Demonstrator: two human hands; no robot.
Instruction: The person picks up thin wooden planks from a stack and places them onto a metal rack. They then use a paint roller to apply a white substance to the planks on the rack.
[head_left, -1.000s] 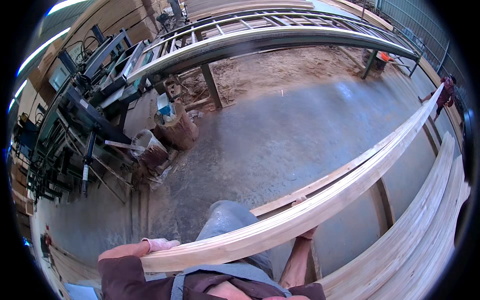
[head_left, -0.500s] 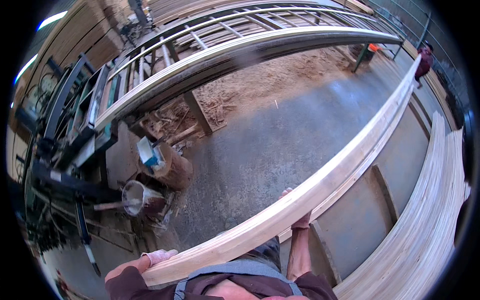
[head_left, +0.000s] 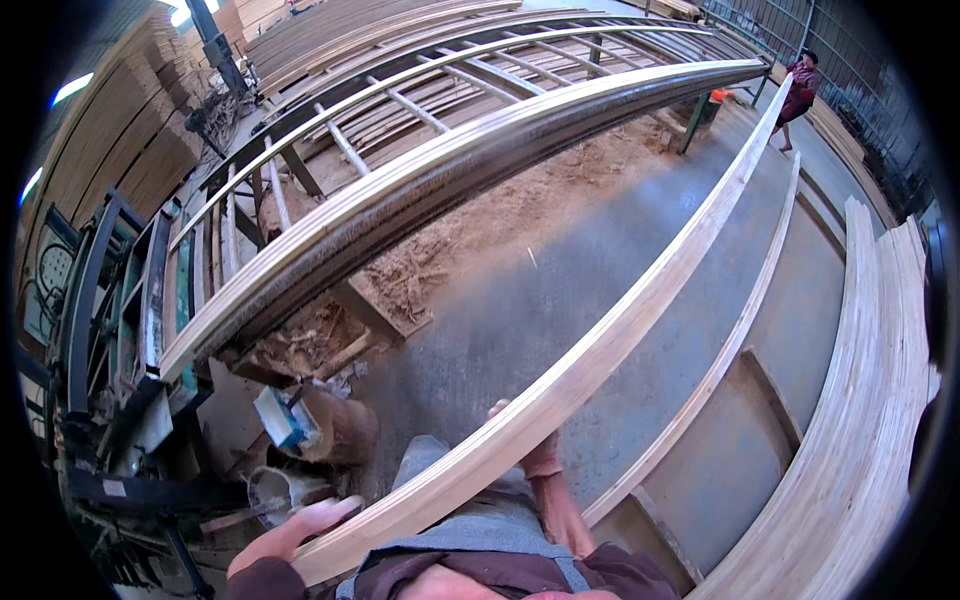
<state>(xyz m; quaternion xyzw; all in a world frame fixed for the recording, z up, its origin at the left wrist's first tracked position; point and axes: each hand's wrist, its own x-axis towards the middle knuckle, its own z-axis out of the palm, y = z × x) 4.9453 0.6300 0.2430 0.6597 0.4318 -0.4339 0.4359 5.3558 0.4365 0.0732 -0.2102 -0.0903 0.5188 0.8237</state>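
Note:
A long, pale wooden board [head_left: 600, 372], its edge marked with lengthwise lines like stacked strips, runs from my body to the far right. My left hand [head_left: 325, 517], in a light glove, is closed on the board's near end. Farther along, my right hand [head_left: 542, 458] reaches under the board and wraps it, with fingertips showing over the far edge. The board hides most of that hand. At the far end another person [head_left: 798, 95] in dark red stands with the board's other end in front of them.
A long rack with rungs [head_left: 345, 140] carries pale boards along its near side. To my left are a machine [head_left: 115, 490], a stump-like block [head_left: 340, 425] and a bucket [head_left: 275, 490]. On my right, one thin strip [head_left: 705, 385] lies across supports beside a stack of boards [head_left: 815, 450].
The board has shifted left with both my hands, and a wide gap now separates it from the strip on the supports. The far person is more upright. My view has turned slightly.

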